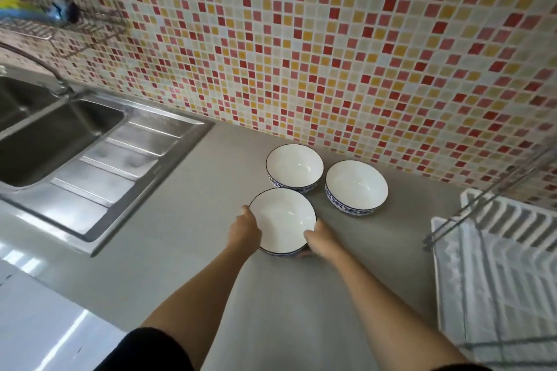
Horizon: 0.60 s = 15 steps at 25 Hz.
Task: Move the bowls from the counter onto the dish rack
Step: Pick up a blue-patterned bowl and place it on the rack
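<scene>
Head view: left hand (245, 227), right hand (321, 239) outstretched, gripping nearest bowl (281, 218) from both sides.

The three bowls (283, 220) look like glazed ceramic, glossy white inside. The counter (187, 250) is matt, smooth grey. At left the sink (99, 159) is brushed, shiny metal. The far wall (346, 54) carries small glossy mosaic tiles. At right the dish rack (497, 265) combines white plastic and metal wire.

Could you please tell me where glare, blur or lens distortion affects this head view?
Head view: glare streaks the steel sink drainboard and glossy counter front; the wide lens bows the mosaic tile wall; the wire shelf at upper left is blurred.
</scene>
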Motion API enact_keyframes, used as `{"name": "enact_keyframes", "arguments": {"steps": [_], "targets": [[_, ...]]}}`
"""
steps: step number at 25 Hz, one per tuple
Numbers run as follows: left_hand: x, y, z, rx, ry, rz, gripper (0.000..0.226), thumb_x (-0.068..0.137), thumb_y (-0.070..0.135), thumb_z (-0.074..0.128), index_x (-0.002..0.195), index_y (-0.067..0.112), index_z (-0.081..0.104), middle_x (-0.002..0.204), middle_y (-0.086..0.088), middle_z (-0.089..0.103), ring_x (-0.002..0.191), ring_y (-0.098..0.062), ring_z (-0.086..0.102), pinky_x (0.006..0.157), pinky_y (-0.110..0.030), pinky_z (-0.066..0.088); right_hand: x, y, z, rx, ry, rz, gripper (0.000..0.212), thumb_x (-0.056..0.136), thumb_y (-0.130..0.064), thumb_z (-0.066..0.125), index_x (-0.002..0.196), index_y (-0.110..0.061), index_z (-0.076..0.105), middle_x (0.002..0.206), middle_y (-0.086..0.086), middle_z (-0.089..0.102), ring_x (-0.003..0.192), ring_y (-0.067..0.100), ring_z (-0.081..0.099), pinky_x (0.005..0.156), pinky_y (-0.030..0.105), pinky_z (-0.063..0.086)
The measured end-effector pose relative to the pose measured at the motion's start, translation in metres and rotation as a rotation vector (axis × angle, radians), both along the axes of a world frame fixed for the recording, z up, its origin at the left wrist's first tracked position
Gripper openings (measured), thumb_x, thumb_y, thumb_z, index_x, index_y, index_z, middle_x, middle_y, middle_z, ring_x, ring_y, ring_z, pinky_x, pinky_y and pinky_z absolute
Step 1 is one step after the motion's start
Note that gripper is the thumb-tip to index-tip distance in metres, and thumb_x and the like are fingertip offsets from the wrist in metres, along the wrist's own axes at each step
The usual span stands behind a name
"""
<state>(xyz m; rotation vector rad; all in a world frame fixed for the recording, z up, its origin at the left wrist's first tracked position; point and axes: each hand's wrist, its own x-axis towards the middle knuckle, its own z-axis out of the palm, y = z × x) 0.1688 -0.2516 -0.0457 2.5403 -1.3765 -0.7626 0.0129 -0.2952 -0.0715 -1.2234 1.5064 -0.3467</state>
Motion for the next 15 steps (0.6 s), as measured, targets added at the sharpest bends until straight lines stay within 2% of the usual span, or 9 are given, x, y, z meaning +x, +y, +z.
{"name": "enact_keyframes", "arguments": {"steps": [3,6,9,10,11,12,15], "targets": [[-0.001,0.014,0.009,-0.061,-0.011,-0.017,0.046,0.087,-0.006,0.032,0.132,-0.001,0.028,0.117,-0.026,0.058,0.109,-0.043,0.057,0.085,-0.042,0.047,-0.005,0.021,0.018,-0.008,-0.022,0.016,0.039,0.084,0.002,0.037,0.120,-0.007,0.046,0.120,0.011,0.053,0.101,0.029,0.056,0.065,0.042,0.060],[-0.003,0.038,0.031,-0.204,0.028,-0.004,0.034,0.090,-0.003,0.030,0.123,0.002,0.034,0.102,-0.026,0.062,0.096,-0.043,0.060,0.072,-0.041,0.044,-0.011,0.045,0.038,-0.155,0.012,0.046,0.038,0.088,0.001,0.037,0.125,-0.004,0.040,0.123,0.007,0.053,0.103,0.026,0.052,0.067,0.025,0.053],[-0.003,0.070,0.072,-0.353,0.083,-0.020,0.019,0.088,0.002,0.036,0.107,0.005,0.036,0.078,-0.017,0.056,0.083,-0.042,0.059,0.065,-0.039,0.043,-0.025,0.072,0.078,-0.380,0.055,0.089,0.034,0.090,-0.001,0.038,0.124,-0.004,0.041,0.114,0.007,0.056,0.099,0.026,0.053,0.059,0.010,0.046],[-0.003,0.079,0.089,-0.372,0.082,-0.042,0.017,0.085,0.002,0.040,0.101,0.007,0.035,0.072,-0.011,0.051,0.078,-0.039,0.056,0.064,-0.038,0.043,-0.030,0.081,0.092,-0.462,0.064,0.105,0.031,0.090,-0.002,0.038,0.121,-0.002,0.042,0.111,0.010,0.058,0.098,0.028,0.055,0.064,0.014,0.050],[-0.004,0.091,0.109,-0.393,0.061,-0.075,0.019,0.083,0.003,0.044,0.099,0.008,0.035,0.070,-0.008,0.049,0.076,-0.036,0.054,0.063,-0.036,0.043,-0.036,0.091,0.108,-0.550,0.071,0.114,0.029,0.091,-0.003,0.038,0.119,0.000,0.043,0.110,0.013,0.059,0.099,0.029,0.056,0.073,0.023,0.052],[-0.006,0.104,0.130,-0.419,0.030,-0.114,0.021,0.083,0.005,0.046,0.101,0.009,0.037,0.072,-0.008,0.051,0.075,-0.035,0.053,0.062,-0.035,0.043,-0.043,0.103,0.124,-0.632,0.072,0.112,0.029,0.091,-0.003,0.039,0.120,0.000,0.044,0.111,0.015,0.060,0.099,0.027,0.057,0.081,0.029,0.050],[-0.026,0.138,0.189,-0.649,-0.105,-0.263,0.031,0.094,0.015,0.044,0.124,0.012,0.041,0.095,-0.020,0.067,0.076,-0.034,0.060,0.063,-0.037,0.047,-0.063,0.143,0.179,-0.921,0.081,0.111,0.040,0.095,-0.004,0.039,0.135,-0.008,0.040,0.117,0.007,0.060,0.099,0.017,0.055,0.091,0.028,0.044]]}}
